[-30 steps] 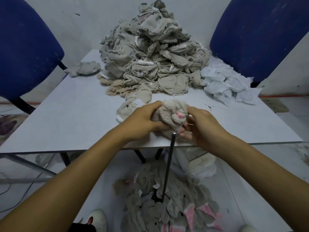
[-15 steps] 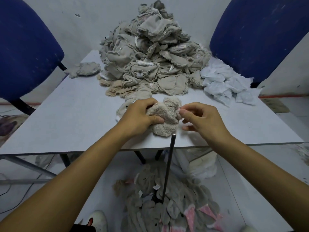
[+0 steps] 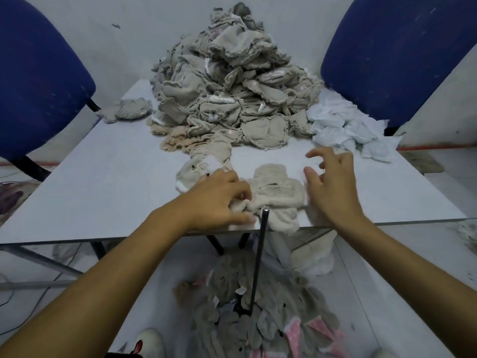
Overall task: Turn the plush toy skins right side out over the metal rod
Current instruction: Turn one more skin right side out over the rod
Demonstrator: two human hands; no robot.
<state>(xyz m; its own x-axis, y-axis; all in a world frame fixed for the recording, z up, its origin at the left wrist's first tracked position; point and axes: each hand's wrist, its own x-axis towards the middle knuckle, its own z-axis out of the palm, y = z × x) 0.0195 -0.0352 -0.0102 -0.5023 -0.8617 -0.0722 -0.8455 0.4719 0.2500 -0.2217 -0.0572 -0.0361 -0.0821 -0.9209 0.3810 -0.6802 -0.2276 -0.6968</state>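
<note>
**Inspector A:** Nearest, a heap of grey and pink skins (image 3: 260, 329) is noted on the floor, with the metal rod (image 3: 258, 262) rising out of it; its tip is seen at the worktop's (image 3: 108, 187) front edge.

**Inspector B:** And the piece in hand?

**Inspector A:** A cream plush skin (image 3: 276, 195) is laid flat at that edge, fleece outward, one lobe hanging just over. Its left end is pressed and pinched by the left hand (image 3: 219, 200). The right hand (image 3: 330, 184) is held beside it, fingers spread and loosely bent, nothing gripped (contact of the palm edge cannot be confirmed).

**Inspector B:** Handling?

**Inspector A:** The skin is judged light, limp and compressible, unlikely to slip. It would best be taken by the hem of its opening, not by the pile.

**Inspector B:** Further back?

**Inspector A:** A single skin (image 3: 198, 171) by the left hand, then a large mound of inside-out skins (image 3: 232, 94), pale blue pieces (image 3: 348, 127) to its right, and two blue chairs (image 3: 397, 52) are recorded.
</note>
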